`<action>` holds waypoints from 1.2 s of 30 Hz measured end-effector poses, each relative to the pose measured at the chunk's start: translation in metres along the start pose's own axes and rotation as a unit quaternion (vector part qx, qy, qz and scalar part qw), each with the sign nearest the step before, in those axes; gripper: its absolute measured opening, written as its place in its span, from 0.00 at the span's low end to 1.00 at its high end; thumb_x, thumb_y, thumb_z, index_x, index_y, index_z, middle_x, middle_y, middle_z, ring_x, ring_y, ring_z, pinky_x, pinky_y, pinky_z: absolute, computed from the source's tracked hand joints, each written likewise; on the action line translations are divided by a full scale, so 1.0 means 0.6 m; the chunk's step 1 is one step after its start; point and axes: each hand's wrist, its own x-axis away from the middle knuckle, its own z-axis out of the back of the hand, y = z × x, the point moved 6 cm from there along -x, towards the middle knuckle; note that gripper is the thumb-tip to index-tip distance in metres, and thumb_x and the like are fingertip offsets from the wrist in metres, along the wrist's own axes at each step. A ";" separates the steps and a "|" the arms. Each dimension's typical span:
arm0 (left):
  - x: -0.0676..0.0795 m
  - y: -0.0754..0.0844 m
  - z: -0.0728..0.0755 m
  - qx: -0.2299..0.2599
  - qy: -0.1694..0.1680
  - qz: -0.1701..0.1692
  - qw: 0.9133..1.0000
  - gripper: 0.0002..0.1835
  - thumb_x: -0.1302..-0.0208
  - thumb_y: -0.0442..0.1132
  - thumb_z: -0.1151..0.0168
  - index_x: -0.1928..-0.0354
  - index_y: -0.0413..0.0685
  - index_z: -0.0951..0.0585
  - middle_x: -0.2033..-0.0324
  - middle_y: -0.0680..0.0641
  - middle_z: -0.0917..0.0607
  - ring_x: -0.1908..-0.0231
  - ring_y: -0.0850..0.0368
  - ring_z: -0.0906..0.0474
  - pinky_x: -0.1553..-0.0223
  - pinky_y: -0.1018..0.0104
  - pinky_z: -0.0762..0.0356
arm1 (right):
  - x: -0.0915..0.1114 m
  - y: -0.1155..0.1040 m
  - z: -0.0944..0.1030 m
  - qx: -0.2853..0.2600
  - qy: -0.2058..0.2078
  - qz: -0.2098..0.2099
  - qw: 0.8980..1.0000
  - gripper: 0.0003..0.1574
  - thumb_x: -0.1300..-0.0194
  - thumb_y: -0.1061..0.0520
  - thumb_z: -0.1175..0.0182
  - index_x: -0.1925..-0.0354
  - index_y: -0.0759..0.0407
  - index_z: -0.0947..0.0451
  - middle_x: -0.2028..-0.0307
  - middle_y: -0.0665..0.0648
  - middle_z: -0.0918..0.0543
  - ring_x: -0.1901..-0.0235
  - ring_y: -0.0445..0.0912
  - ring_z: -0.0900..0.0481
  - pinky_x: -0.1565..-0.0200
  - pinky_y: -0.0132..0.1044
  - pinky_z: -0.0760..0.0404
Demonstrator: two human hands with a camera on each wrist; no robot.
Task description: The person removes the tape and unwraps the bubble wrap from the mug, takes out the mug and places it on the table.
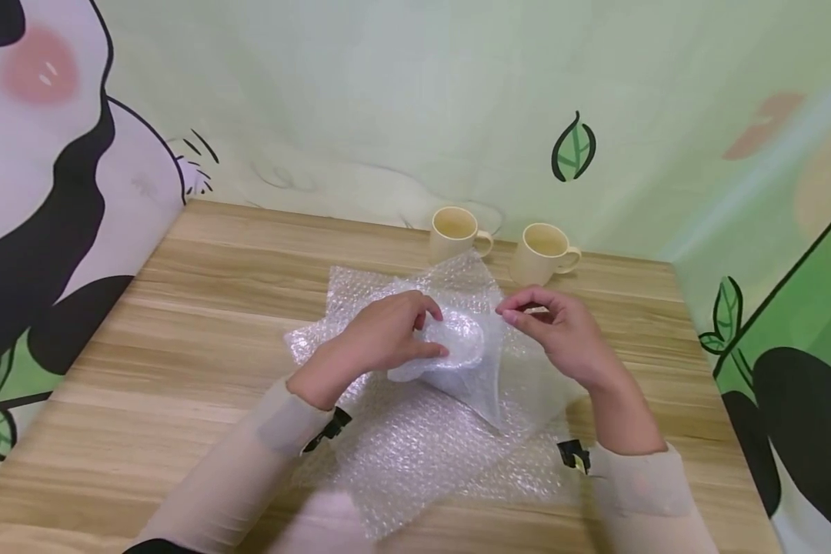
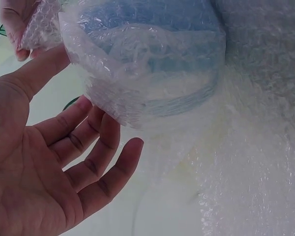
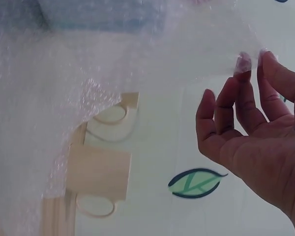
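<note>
A rounded bundle (image 1: pixel 462 340) in bubble wrap lies near the middle of the table, and the thing inside shows pale blue through the plastic in the left wrist view. Thumb and fingers of my left hand (image 1: pixel 391 332) grip its left end. Between thumb and index fingertip, my right hand (image 1: pixel 564 331) pinches the edge of the bubble wrap sheet (image 3: pixel 211 59), drawn up on the bundle's right side. More bubble wrap (image 1: pixel 422 454) spreads flat beneath, its corners pointing several ways. The layers of plastic blur the outline of the thing inside.
Two cream mugs, a left mug (image 1: pixel 450 237) and a right mug (image 1: pixel 536 261), stand behind the wrap, handles to the right. The wooden table (image 1: pixel 201 308) meets a printed cloth wall (image 1: pixel 360 100) at the back and sides.
</note>
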 end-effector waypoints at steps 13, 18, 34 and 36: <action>0.001 -0.007 0.000 0.018 -0.007 0.003 1.000 0.27 0.42 0.54 0.22 0.44 0.51 0.17 0.63 0.51 0.19 0.67 0.57 0.27 0.64 0.64 0.26 | 0.025 0.041 0.037 -0.067 -0.002 0.025 0.997 0.09 0.26 0.62 0.39 0.55 0.70 0.23 0.40 0.51 0.15 0.41 0.40 0.18 0.46 0.28 0.17; 0.001 -0.008 -0.001 0.019 -0.006 0.003 1.000 0.27 0.42 0.54 0.23 0.44 0.51 0.17 0.62 0.50 0.19 0.67 0.57 0.26 0.64 0.64 0.26 | 0.037 0.055 0.044 -0.111 -0.011 0.027 0.993 0.07 0.25 0.64 0.41 0.54 0.69 0.25 0.33 0.56 0.20 0.41 0.43 0.18 0.46 0.32 0.15; -0.001 -0.002 -0.002 0.016 -0.004 -0.003 1.000 0.27 0.42 0.54 0.23 0.44 0.51 0.17 0.62 0.50 0.19 0.65 0.57 0.25 0.61 0.63 0.25 | 0.059 0.071 0.038 -0.057 0.005 -0.079 0.995 0.58 0.34 0.59 0.28 0.18 0.45 0.51 0.23 0.61 0.36 0.39 0.53 0.26 0.50 0.28 0.16; -0.001 -0.002 -0.002 0.016 -0.004 -0.003 1.000 0.27 0.42 0.54 0.22 0.44 0.51 0.17 0.62 0.50 0.19 0.65 0.57 0.26 0.61 0.63 0.25 | 0.060 0.073 0.033 -0.054 0.001 -0.098 0.994 0.62 0.34 0.56 0.28 0.16 0.46 0.56 0.22 0.62 0.37 0.42 0.49 0.21 0.50 0.29 0.15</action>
